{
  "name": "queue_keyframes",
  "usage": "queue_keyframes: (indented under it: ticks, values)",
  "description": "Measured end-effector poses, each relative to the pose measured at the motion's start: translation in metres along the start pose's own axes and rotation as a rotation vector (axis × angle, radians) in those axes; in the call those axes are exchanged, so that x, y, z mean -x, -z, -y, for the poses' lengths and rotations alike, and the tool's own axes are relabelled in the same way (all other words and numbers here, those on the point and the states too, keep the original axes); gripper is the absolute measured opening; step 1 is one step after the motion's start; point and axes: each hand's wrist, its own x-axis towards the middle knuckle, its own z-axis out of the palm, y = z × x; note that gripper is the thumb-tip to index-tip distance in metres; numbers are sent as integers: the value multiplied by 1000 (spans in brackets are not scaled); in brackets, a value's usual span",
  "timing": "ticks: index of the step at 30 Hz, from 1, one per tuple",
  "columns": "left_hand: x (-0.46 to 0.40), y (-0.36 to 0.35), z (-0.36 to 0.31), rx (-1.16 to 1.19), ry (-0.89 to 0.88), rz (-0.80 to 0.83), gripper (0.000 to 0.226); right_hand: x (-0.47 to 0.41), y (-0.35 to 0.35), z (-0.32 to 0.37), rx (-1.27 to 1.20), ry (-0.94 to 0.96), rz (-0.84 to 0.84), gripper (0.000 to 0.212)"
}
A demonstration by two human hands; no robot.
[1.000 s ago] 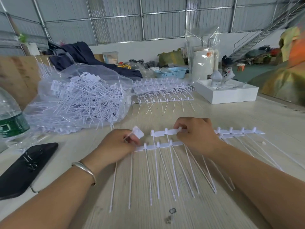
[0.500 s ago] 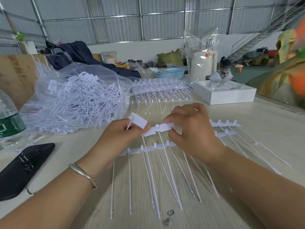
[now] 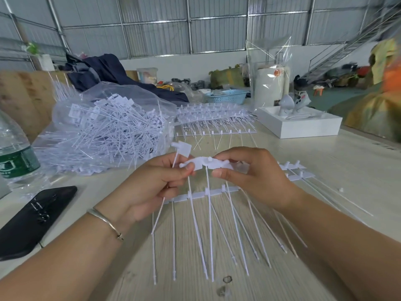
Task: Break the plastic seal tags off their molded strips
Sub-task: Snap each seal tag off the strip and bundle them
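Since a moment ago both hands have come up off the bench, lifting one strip (image 3: 213, 164) with them; the loose tag (image 3: 184, 148) now stands higher. That strip hangs between the hands over the middle of the bench, its thin tails trailing down to the wood. The left hand (image 3: 152, 187) pinches the strip's end and keeps the freed tag's stem tucked in its fingers. The right hand (image 3: 249, 172) pinches the strip just beside it. A second strip (image 3: 195, 195) lies flat beneath.
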Motion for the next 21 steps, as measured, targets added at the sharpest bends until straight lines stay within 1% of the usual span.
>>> queue_keyframes:
  ticks: [3, 5, 7, 9, 12, 16, 18, 21]
  values:
    - [1, -1, -1, 114, 70, 68, 12, 0, -3, 4, -172, -24, 58, 16]
    - [3, -2, -2, 163, 97, 110, 12, -1, 1, 3, -353, -98, 116, 18]
    - [3, -1, -1, 185, 116, 129, 12, -1, 5, 1, -479, -192, 202, 16]
    - [3, -3, 0, 195, 133, 144, 11, -1, 6, -2, -507, -261, 250, 16]
    - [3, -6, 4, 210, 143, 178, 13, 0, 5, -5, -548, -353, 279, 29]
    - [3, -11, 10, 200, 150, 190, 15, -1, 5, -2, -599, -388, 345, 16]
    - [3, -13, 12, 199, 160, 189, 16, 0, 5, -3, -567, -381, 337, 13]
    - [3, -15, 13, 141, 169, 230, 10, 1, 4, -5, -509, -384, 333, 11]
